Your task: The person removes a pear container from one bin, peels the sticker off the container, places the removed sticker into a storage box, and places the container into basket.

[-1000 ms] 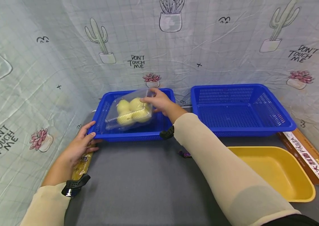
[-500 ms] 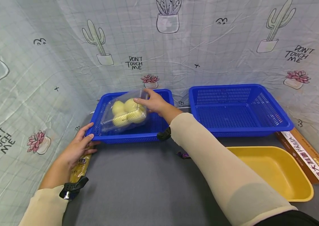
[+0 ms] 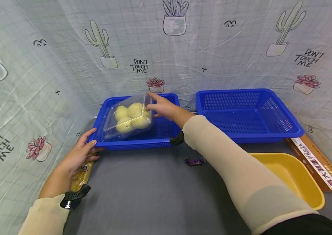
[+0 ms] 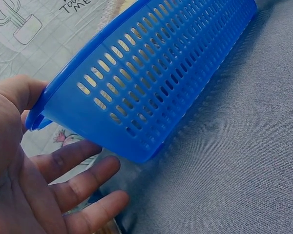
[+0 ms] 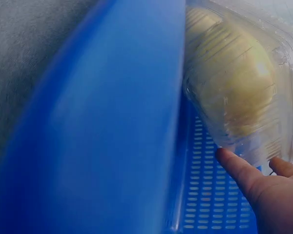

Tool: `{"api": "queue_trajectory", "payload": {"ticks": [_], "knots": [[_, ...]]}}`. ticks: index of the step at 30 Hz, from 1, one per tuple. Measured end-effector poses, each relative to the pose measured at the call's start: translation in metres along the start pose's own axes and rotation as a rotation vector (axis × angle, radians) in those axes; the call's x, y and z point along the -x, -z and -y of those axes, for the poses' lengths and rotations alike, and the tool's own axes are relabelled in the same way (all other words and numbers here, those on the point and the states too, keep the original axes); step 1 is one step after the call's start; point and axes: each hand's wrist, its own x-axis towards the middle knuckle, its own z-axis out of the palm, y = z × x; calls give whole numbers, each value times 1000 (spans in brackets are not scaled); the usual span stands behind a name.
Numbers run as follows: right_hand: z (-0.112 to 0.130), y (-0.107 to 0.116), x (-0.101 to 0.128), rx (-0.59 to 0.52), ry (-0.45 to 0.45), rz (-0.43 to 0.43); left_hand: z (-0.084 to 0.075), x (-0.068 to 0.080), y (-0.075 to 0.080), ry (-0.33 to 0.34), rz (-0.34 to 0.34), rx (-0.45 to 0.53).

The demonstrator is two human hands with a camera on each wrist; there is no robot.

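A clear plastic clamshell box (image 3: pixel 110 124) with several pale yellow round fruits (image 3: pixel 135 110) sits tilted in the left blue basket (image 3: pixel 136 144). My right hand (image 3: pixel 167 108) is at the box's right side, fingers fairly straight and spread. In the right wrist view, a straight digit of that hand (image 5: pixel 278 195) touches or nearly touches the box's lower edge. At the basket's front left corner, my left hand (image 3: pixel 77 156) pinches the rim between thumb and index finger. The left wrist view shows its other fingers (image 4: pixel 88 183) extended below the rim.
Right of the first basket stands a second blue basket (image 3: pixel 230 120). A yellow tray (image 3: pixel 309 182) lies in front of it, partly behind my right sleeve. The brown pasta box (image 3: pixel 318 163) is at the far right, a small purple-wrapped candy (image 3: pixel 194 162) mid-table. A yellow packet (image 3: pixel 82 178) lies under my left wrist.
The box has shifted slightly left and settled in the basket. My right hand has loosened from its edge and drawn a little right. The left hand keeps its pinch on the rim.
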Motion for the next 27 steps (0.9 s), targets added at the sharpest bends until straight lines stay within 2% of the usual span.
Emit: {"api": "queue_trajectory", "payload": {"ticks": [7,15,27], "knots": [[3,6,2,5,-30,42,0,0,-1,-3,5,23],[0,6,2,2,-49,64,1,-1,-1,15,10,-6],[-8,11,5,-33,-140,94,5,-1,0,15,4,0]]}}
